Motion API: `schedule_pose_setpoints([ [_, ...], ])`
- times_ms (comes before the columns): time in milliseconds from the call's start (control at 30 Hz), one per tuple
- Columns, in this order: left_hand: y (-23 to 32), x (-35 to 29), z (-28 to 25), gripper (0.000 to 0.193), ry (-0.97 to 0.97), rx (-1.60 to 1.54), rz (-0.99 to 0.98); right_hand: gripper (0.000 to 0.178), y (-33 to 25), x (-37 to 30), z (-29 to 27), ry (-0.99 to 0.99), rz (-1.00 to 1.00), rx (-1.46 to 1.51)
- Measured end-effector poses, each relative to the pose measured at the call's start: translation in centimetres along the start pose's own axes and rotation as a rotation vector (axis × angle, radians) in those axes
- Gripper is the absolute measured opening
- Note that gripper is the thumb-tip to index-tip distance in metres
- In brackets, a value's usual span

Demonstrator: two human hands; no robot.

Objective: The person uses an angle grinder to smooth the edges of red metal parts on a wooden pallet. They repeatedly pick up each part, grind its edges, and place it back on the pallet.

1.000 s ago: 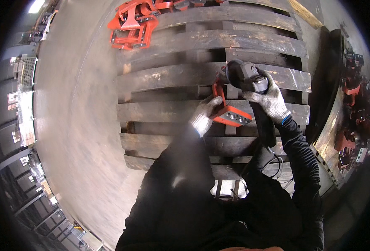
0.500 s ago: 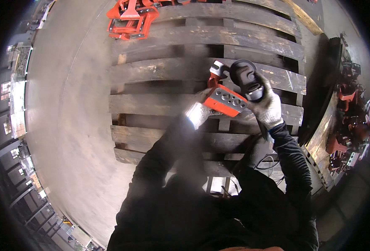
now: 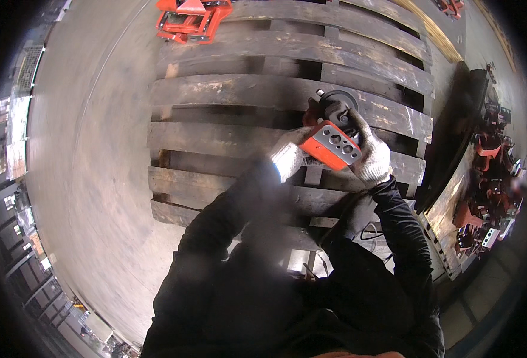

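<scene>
So my left hand's gripping the red bracket (image 3: 323, 154) by its left end, over the pallet (image 3: 210, 136), holed face tipped up, probably so I can see it. My right hand (image 3: 373, 160) is wrapped round the grinder (image 3: 336, 111) just behind, likely to steady it. Can't tell if those fingers touch the bracket too.

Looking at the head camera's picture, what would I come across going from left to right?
Red stack at the top, left hand, red block with holes, right hand, parts pile at the far right.
</scene>
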State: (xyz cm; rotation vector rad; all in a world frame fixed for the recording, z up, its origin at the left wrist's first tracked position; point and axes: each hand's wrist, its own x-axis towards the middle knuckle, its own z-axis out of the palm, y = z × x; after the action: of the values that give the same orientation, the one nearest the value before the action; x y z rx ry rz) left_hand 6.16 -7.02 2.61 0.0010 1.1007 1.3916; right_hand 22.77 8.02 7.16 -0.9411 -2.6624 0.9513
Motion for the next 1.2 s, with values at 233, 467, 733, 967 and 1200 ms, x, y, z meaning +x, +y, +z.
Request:
schedule_pose_setpoints([
  [233,-1.6,0.2,-0.9,0.041,-0.057,0.004,0.010,0.088,-1.9,1.1,-1.0,-0.072,0.017,0.000],
  [467,0.1,-0.8,-1.6,0.044,-0.087,0.099,0.079,0.089,-0.3,-0.3,-0.4,-0.006,0.069,-0.018],
  [733,0.3,-0.1,-1.2,0.046,-0.169,-0.040,0.011,0.091,-1.1,-0.3,-0.5,-0.044,0.119,-0.027],
  [967,-0.3,0.3,-3.5,0.035,-0.269,0.183,0.296,0.096,0.1,-0.6,0.2,0.022,0.041,-0.025],
  [1200,-1.5,1.3,-4.5,0.047,-0.247,0.229,0.363,0.092,0.2,-0.4,0.2,-0.014,0.068,-0.036],
])
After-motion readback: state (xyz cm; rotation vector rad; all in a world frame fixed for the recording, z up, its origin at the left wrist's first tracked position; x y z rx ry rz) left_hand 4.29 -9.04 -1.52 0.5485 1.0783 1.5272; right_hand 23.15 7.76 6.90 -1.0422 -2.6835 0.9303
